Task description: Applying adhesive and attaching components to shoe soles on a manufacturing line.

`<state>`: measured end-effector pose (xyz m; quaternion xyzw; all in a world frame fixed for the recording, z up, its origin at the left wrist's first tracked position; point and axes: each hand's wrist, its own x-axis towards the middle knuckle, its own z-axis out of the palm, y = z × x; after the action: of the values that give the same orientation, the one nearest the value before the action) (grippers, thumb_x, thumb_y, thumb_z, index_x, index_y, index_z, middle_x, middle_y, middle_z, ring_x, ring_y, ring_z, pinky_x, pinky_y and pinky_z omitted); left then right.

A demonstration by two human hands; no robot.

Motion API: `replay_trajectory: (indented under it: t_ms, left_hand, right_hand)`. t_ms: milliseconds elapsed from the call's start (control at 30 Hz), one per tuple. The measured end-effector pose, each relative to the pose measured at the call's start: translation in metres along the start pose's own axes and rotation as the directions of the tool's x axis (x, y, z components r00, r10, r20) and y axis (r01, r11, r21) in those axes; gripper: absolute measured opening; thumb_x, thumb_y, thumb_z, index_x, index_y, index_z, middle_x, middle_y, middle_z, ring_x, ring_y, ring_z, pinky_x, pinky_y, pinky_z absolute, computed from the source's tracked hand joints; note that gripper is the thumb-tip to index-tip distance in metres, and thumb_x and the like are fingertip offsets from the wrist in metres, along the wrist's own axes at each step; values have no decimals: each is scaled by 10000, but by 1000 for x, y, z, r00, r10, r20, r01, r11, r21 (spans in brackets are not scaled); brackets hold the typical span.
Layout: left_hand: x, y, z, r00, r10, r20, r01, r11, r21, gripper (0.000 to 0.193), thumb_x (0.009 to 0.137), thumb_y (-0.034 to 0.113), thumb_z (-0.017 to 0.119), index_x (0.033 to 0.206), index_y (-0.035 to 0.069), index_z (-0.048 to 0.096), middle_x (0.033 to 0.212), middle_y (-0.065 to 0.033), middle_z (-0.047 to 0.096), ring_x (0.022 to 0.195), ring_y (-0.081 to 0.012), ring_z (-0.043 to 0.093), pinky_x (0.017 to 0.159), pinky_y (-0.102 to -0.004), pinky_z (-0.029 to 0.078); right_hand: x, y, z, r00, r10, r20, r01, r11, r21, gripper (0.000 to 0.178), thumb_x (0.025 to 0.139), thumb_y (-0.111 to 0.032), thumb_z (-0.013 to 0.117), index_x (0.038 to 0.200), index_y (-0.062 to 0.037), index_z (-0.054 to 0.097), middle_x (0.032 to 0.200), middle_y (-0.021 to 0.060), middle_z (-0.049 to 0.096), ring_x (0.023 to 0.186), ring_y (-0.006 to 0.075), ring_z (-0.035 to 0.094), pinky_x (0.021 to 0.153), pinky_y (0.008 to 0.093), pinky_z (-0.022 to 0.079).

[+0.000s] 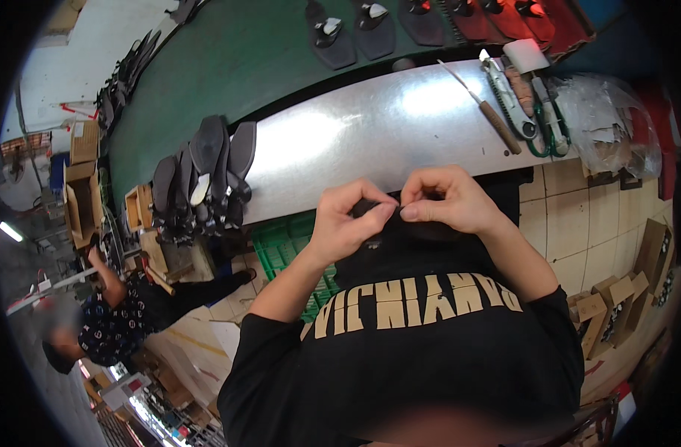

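Observation:
Both of my hands are close together over my lap, just in front of the metal worktop's near edge. My left hand (pixel 349 217) is closed in a pinch, thumb against forefinger. My right hand (pixel 452 201) pinches likewise, its fingertips almost meeting the left ones. Something dark shows around and below the fingers, but against my black clothing I cannot make out its shape or kind. On the worktop's left end lies a pile of dark sandal soles (pixel 210 149), with black straps hanging at its near side.
The shiny metal worktop (pixel 318 156) borders a green conveyor belt (pixel 229 56) carrying several sandals (pixel 329 37). An awl (pixel 489 115), a cutter knife (pixel 504 89) and green-handled scissors (pixel 553 130) lie right. A green crate (pixel 281 246) stands below; another person (pixel 124 305) is at left.

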<state>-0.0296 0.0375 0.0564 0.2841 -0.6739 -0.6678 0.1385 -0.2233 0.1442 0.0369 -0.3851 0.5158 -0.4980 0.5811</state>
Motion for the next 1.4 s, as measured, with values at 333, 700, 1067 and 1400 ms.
replay_trajectory:
  t_ms: [333, 700, 1067, 1400]
  left_hand:
    - [6, -61, -47, 848, -360, -389, -9, 724, -689, 336, 977, 227, 552, 1245, 25, 570, 1134, -100, 649, 953, -194, 665, 627, -262, 578]
    - [14, -69, -29, 792, -609, 41, 125, 95, -988, 324, 901, 233, 678, 1166, 74, 581, 1212, -161, 610, 1077, -242, 645, 695, -269, 614]
    - [23, -47, 5, 807, -589, 52, 108, 60, -992, 316, 827, 320, 777, 1015, 135, 603, 927, -6, 667, 821, -134, 648, 501, -208, 467]
    - [30, -52, 23, 828, -524, -200, 0, 357, -934, 264, 871, 337, 713, 1003, 140, 596, 823, 17, 609, 620, -86, 515, 453, -221, 390]
  right_hand:
    - [34, 9, -62, 501, -818, -283, 28, 342, -939, 406, 788, -30, 684, 1187, 4, 616, 1156, 138, 589, 1030, 336, 553, 901, 412, 444]
    - [19, 43, -68, 721, -633, -281, -148, 255, -956, 187, 834, -21, 616, 1013, -54, 661, 912, 90, 613, 897, 290, 526, 795, 410, 414]
    - [-9, 13, 34, 987, -74, -144, 52, 987, -150, 449, 954, -20, 498, 1402, -51, 501, 668, 2, 550, 622, 64, 500, 613, 209, 421]
    - [-7, 31, 48, 954, -183, -237, 161, 981, -109, 377, 972, -25, 517, 1347, 4, 547, 722, 7, 574, 657, 76, 529, 638, 220, 451]
